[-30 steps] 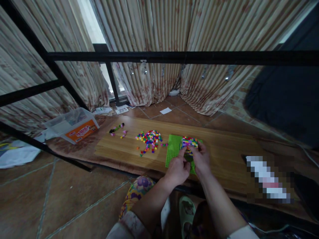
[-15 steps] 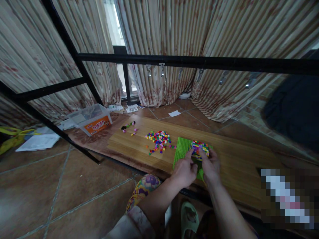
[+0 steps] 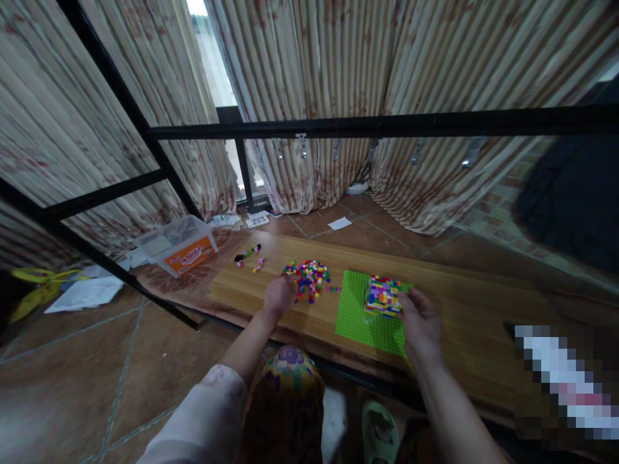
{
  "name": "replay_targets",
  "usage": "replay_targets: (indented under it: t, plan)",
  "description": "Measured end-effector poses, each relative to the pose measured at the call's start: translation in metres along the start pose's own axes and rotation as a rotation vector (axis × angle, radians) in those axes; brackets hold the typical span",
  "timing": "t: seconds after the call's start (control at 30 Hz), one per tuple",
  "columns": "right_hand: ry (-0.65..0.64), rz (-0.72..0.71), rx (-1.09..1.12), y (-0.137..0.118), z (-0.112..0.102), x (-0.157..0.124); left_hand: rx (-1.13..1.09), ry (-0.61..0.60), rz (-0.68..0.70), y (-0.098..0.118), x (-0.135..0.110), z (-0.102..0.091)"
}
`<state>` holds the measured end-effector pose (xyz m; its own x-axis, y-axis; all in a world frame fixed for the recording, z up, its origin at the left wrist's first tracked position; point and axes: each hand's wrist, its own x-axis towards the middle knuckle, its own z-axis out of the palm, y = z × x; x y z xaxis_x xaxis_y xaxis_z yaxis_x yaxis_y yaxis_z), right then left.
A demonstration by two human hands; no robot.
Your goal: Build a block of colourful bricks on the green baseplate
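Observation:
A bright green baseplate (image 3: 358, 312) lies on a low wooden board (image 3: 459, 309). On its far right part stands a block built of many coloured bricks (image 3: 383, 296). My right hand (image 3: 420, 322) rests at the block's right side, fingers curled against it. My left hand (image 3: 279, 295) has reached left to the near edge of a pile of loose coloured bricks (image 3: 309, 277), its fingers bunched over the pieces; what they hold is hidden.
A few more loose bricks (image 3: 249, 254) lie at the board's far left. A clear plastic box with an orange label (image 3: 176, 245) sits on the floor. Black metal bars (image 3: 367, 124) cross in front of striped curtains. Papers (image 3: 87, 293) lie on the tiles.
My left hand left the block on the baseplate and moved left to the loose brick pile. My right hand stayed at the block. The camera view shifted a little.

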<state>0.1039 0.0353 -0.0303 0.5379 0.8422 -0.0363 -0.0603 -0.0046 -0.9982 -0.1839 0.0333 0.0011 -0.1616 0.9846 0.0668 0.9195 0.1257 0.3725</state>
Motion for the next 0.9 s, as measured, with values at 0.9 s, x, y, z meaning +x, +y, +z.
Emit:
replay_targets:
  t: [0.9]
  plan:
    - [0.033,-0.017,-0.068,0.006,0.004,0.005,0.289,-0.087,0.08,0.007,0.025,0.004]
